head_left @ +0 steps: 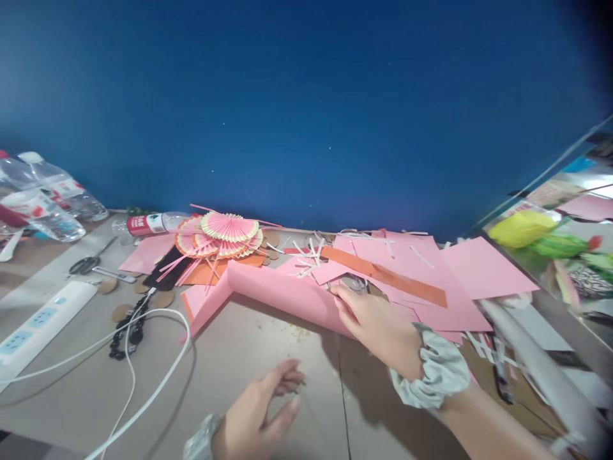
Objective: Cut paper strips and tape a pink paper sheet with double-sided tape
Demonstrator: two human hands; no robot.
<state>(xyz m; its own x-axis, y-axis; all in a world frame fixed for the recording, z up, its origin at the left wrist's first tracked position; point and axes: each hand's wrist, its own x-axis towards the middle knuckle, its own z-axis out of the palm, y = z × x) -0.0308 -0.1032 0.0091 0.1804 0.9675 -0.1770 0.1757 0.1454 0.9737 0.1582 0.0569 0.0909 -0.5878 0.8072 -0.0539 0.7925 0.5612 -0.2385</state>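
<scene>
My right hand (376, 326), a grey scrunchie on its wrist, reaches forward and pinches the near edge of a long pink paper sheet (278, 291) that lies folded across the table. What the fingertips grip beyond the paper is hidden. My left hand (261, 415) hovers low over the bare tabletop at the bottom centre, fingers loosely curled and apart, holding nothing. More pink sheets (479, 271) and an orange strip (383, 276) lie behind the right hand.
Pleated pink paper fans (225, 233) sit at the back. Scissors (86, 263), a white power strip (41, 322), white cables (158, 383) and water bottles (48, 198) crowd the left. A blue wall (306, 96) rises behind; a paper roll (541, 364) lies right.
</scene>
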